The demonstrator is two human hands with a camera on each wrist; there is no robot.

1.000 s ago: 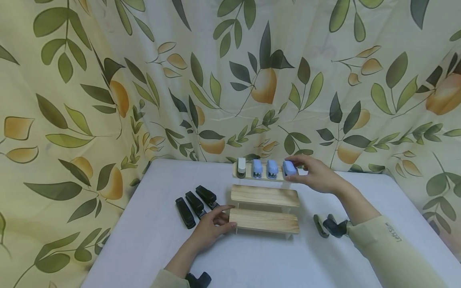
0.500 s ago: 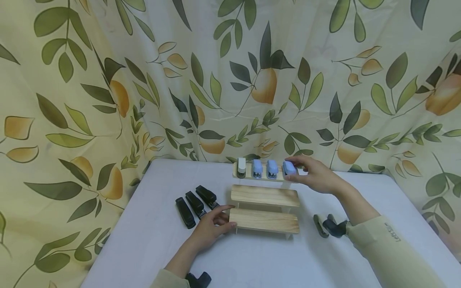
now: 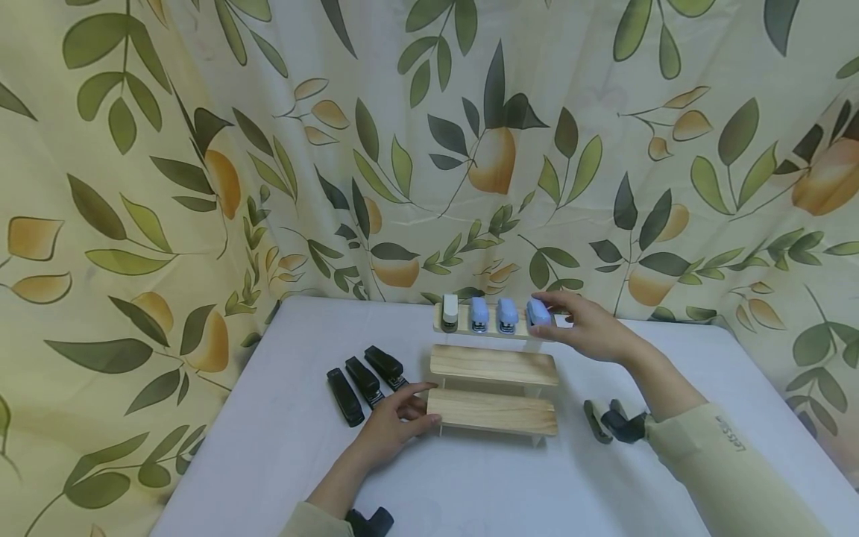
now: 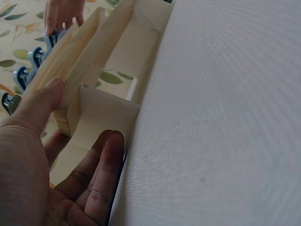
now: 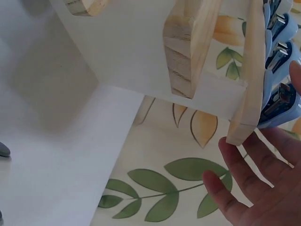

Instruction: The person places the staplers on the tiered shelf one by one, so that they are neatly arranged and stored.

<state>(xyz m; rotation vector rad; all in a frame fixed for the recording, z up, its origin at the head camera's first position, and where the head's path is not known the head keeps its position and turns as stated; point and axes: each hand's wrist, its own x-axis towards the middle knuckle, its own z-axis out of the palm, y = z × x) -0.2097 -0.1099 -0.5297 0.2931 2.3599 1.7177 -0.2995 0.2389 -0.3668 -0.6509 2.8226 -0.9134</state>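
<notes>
A three-tier wooden shelf stand [image 3: 493,365] with pale side supports stands on the table. My left hand [image 3: 392,429] grips the left end of its lowest board [image 4: 66,122], the thumb and fingers on either side of it. On the top board [image 5: 249,89] stand one white stapler [image 3: 450,313] and three light-blue staplers in a row. My right hand [image 3: 593,326] holds the rightmost blue stapler [image 3: 538,313] between thumb and fingers. That stapler [image 5: 282,106] sits at the board's right end, where lower fingers touch the wood. The two lower boards bear nothing.
Three black staplers [image 3: 365,380] lie on the white-covered table [image 3: 295,350], left of the stand. Right of it, dark green-grey staplers [image 3: 597,421] lie partly hidden by a black wrist mount [image 3: 624,424]. A leaf-patterned curtain [image 3: 403,149] hangs close behind the table.
</notes>
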